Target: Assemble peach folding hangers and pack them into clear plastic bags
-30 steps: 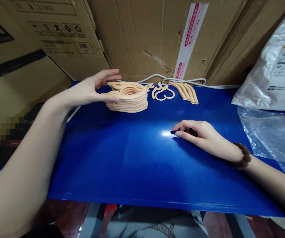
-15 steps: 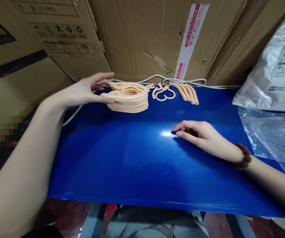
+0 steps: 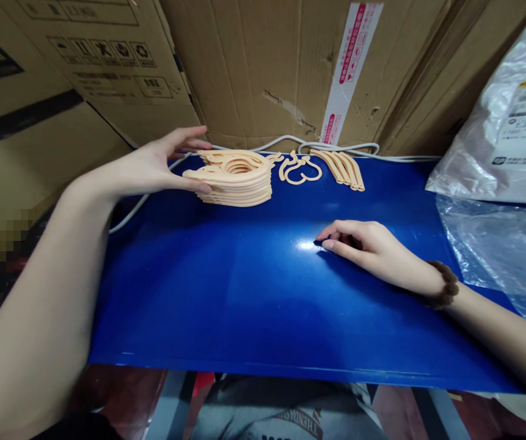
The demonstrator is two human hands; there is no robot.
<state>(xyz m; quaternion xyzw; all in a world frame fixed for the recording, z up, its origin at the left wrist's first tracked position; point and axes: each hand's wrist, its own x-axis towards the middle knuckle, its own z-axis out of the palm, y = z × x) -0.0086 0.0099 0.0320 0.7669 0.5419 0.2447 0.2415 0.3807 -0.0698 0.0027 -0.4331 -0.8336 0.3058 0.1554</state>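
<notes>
A neat stack of beige curved plastic pieces (image 3: 244,192), which look like clothes-hanger parts, stands near the back of the blue table surface. My left hand (image 3: 162,162) is at the stack's left end, fingers spread behind it and thumb lying against its front. To the right of the stack lie several loose beige hooks (image 3: 300,171) and a row of slim curved beige arms (image 3: 341,170). My right hand (image 3: 358,241) rests on the blue surface at centre right, thumb and forefinger pinched together. Something small and dark shows at those fingertips; its kind cannot be made out.
Cardboard boxes (image 3: 263,67) stand along the back and left. A white cable (image 3: 272,145) runs behind the beige pieces. At the right are a white plastic parcel bag (image 3: 501,140) and clear plastic film (image 3: 478,244). The table's front edge (image 3: 290,373) is near my body.
The whole view has shifted slightly. Both hands keep practically the same place and pose, and the beige pieces stay where they were.
</notes>
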